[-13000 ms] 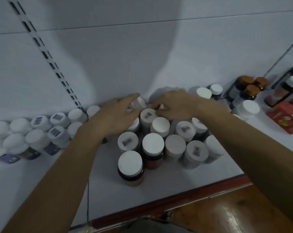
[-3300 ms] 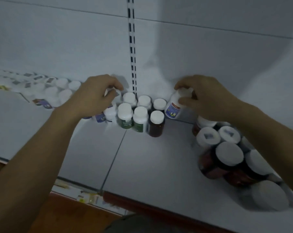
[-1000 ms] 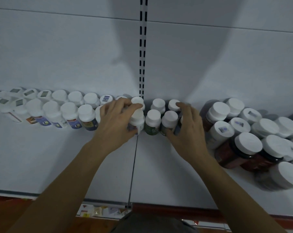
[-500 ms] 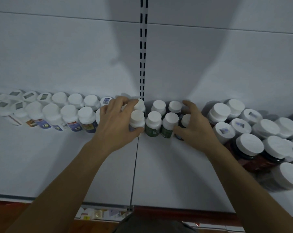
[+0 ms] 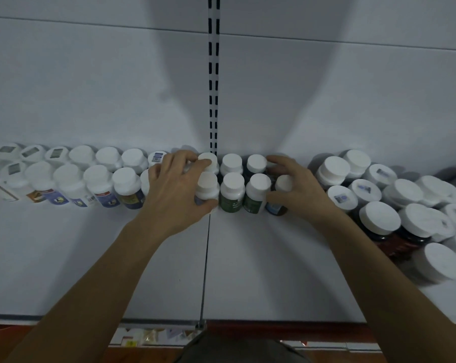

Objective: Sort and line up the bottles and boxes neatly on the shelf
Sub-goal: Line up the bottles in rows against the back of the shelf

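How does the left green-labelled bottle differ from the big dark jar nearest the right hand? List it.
The green-labelled bottle has a narrow cap; the dark jar has a much wider lid. The bottle stands in a straight double row; the jar sits in a loose cluster. Both have white tops.

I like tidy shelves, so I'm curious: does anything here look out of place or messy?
Yes. The large white-lidded jars on the right are bunched in a loose cluster with no clear rows, unlike the small bottles on the left, which stand in two straight rows. Nothing looks spilled or broken.
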Available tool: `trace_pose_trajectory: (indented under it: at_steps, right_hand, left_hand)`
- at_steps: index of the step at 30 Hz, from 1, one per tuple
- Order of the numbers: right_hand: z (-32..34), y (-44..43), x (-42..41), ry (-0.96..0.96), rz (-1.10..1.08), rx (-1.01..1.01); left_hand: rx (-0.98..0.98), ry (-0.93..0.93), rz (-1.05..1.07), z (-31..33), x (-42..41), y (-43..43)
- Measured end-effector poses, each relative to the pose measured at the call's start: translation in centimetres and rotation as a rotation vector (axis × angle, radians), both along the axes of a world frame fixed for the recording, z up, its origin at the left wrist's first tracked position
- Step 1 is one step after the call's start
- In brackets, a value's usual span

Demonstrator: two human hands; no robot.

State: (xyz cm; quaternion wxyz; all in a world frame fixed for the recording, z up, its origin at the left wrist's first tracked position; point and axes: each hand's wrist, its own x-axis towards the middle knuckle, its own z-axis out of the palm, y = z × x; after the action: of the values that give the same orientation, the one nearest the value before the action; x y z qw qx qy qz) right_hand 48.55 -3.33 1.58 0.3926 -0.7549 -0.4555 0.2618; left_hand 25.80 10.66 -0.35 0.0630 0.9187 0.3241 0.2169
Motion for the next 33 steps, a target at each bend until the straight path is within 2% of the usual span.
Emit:
trace_pose_trajectory:
  at_steps: [2,4,10,17,19,22,27,33]
  right_hand:
    - [-0.3,-0.3,0.2,-0.024,-0.002,-0.035]
    - [-0.8,-0.6,0.4,-0.174,-0.022,-0.035]
    - [-1.1,0.8,1.2,-0.374,-0.164,-0.016]
    - [-1.8,1.6,0.8,-0.293,-0.269,0.043]
    - [-1.4,1.3,0.7,-0.292,-0.252,0.025]
    - [0.5,0.3,0.8,-0.399,-0.193,0.02]
    - [6.6,-2.3,3.2,-0.636,-0.003,-0.031]
    - [10.1,-8.9,9.4,-0.688,0.014,-0.261]
  left_hand:
    - [-0.023,0.016,0.002,0.4,0.1,-0.1]
    - [-0.027,0.007,-0.026,1.1,0.6,-0.5]
    - [-0.02,0.07,-0.267,2.3,3.9,-1.5]
    - [-0.048,0.143,-0.284,2.3,5.5,-1.6]
    - [-0.052,0.162,-0.289,2.4,5.5,-2.0]
    - [-0.071,0.227,-0.309,3.3,5.9,-2.0]
    - [-0.069,0.481,-0.321,6.2,7.1,-1.5]
    - [-0.007,0.5,-0.446,9.7,13.4,-3.8]
